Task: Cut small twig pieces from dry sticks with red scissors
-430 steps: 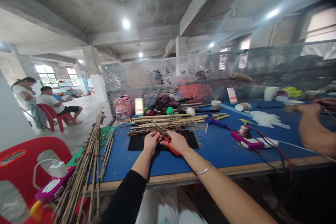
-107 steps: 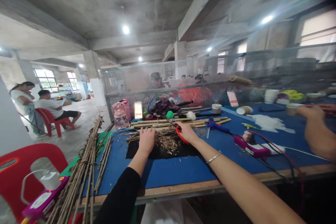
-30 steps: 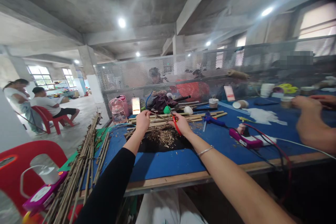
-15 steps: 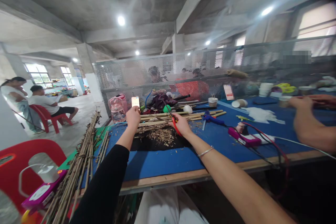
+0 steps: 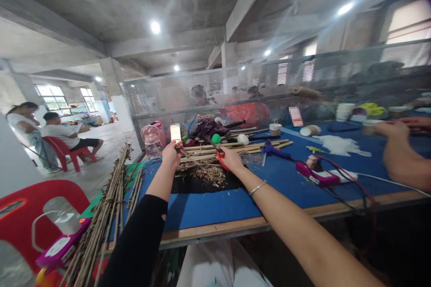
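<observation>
My right hand [image 5: 232, 160] grips red-handled scissors [image 5: 221, 159], whose dark blades point up and left over the table. My left hand [image 5: 171, 155] is closed, with what looks like a thin dry twig [image 5: 182, 148] at its fingertips, partly hidden. Just behind that hand stands a phone [image 5: 175, 132] with a lit screen. Below and between my hands, short cut bits of dry stem [image 5: 213, 176] lie heaped on a black sheet [image 5: 188, 185]. Long pale sticks [image 5: 254, 148] lie across the table behind the heap.
Bundled long stalks [image 5: 104, 206] lean at the table's left edge by a red chair [image 5: 63, 186]. A blue glue gun [image 5: 276, 150], a purple power strip [image 5: 316, 176] and cables lie on the right. A co-worker's hands [image 5: 392, 130] are at far right. Mesh [image 5: 158, 94] stands behind.
My left hand has drawn down and slightly right, toward the scissors. My right hand with the scissors has shifted slightly left. The view has shifted a little.
</observation>
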The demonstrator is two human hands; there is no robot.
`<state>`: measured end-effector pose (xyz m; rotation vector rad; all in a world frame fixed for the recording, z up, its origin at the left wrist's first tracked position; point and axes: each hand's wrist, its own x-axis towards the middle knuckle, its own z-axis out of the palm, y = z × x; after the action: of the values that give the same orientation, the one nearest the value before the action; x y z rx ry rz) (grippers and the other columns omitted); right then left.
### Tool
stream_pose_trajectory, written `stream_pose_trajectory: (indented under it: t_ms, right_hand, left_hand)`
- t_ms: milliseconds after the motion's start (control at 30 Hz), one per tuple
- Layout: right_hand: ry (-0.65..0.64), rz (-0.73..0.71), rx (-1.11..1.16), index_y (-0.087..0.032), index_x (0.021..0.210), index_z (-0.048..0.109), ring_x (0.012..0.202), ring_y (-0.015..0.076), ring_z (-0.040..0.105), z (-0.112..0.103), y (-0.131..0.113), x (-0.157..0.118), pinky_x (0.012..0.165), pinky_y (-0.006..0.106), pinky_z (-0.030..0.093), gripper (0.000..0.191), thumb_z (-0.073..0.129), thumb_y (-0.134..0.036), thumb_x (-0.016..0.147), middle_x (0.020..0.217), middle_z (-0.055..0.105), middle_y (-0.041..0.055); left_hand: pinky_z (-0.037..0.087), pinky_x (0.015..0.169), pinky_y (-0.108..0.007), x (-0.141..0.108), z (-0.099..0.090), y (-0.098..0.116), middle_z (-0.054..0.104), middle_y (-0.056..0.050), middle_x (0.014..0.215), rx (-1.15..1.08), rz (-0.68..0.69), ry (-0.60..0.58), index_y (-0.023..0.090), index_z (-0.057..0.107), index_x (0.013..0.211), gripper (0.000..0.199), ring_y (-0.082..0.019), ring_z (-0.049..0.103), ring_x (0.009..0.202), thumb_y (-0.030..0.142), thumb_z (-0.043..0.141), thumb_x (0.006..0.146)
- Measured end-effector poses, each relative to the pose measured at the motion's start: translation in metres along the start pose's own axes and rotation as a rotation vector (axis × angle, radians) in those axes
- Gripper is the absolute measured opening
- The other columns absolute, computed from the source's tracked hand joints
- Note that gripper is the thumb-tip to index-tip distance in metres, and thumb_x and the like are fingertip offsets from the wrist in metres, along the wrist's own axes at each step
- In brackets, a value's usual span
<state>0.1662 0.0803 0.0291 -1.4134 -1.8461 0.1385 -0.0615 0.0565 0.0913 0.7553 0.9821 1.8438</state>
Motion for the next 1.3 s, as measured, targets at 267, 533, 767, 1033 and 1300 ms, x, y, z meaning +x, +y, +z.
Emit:
stream_pose_trajectory:
  t_ms: [267, 533, 767, 1033, 1300]
  right_hand:
    - [0.056, 0.033, 0.592, -0.018, 0.102, 0.056, 0.073, 0.018, 0.063, 0.007, -0.019, -0.03, 0.064, 0.027, 0.048, 0.041, 0.06, -0.044, 0.071, 0.086, 0.066, 0.0051]
    - [-0.227, 0.274, 1.051, -0.02, 0.09, 0.047, 0.049, 0.0129, 0.059, -0.004, -0.024, -0.049, 0.041, 0.021, 0.042, 0.04, 0.062, -0.048, 0.066, 0.065, 0.058, -0.0029]
    - [-0.294, 0.126, 1.063, -0.018, 0.09, 0.046, 0.045, 0.0085, 0.049, -0.002, -0.029, -0.055, 0.045, 0.021, 0.039, 0.044, 0.069, -0.028, 0.054, 0.057, 0.053, -0.0077]
    - [-0.116, 0.046, 0.898, -0.017, 0.091, 0.05, 0.051, 0.0092, 0.05, 0.005, -0.015, -0.048, 0.051, 0.021, 0.04, 0.038, 0.066, -0.028, 0.058, 0.061, 0.056, -0.0049]
    - [-0.023, 0.03, 0.829, -0.016, 0.098, 0.049, 0.047, 0.0096, 0.048, 0.009, -0.009, -0.046, 0.047, 0.021, 0.039, 0.039, 0.059, -0.026, 0.061, 0.058, 0.054, -0.0053]
  left_hand:
    - [0.048, 0.06, -0.02, -0.024, -0.008, -0.057, 0.064, -0.005, 0.084, -0.155, -0.208, 0.019, 0.015, 0.055, 0.084, 0.012, -0.007, 0.06, 0.064, 0.015, 0.044, 0.085]
    - [0.048, 0.061, -0.018, -0.041, -0.018, -0.068, 0.065, -0.004, 0.094, -0.201, -0.152, 0.025, 0.016, 0.052, 0.079, 0.009, -0.007, 0.061, 0.071, 0.017, 0.045, 0.086]
    - [0.043, 0.053, -0.015, -0.048, -0.017, -0.072, 0.064, -0.004, 0.084, -0.146, -0.137, -0.081, 0.014, 0.054, 0.08, 0.01, -0.005, 0.057, 0.061, 0.024, 0.052, 0.082]
    - [0.031, 0.043, -0.017, -0.048, -0.016, -0.089, 0.053, 0.003, 0.059, 0.221, -0.054, -0.204, 0.015, 0.051, 0.071, 0.032, -0.005, 0.039, 0.044, 0.045, 0.06, 0.071]
    - [0.032, 0.054, -0.021, -0.043, -0.025, -0.091, 0.051, 0.002, 0.054, 0.671, 0.227, -0.222, 0.014, 0.059, 0.064, 0.03, -0.01, 0.043, 0.053, 0.04, 0.052, 0.076]
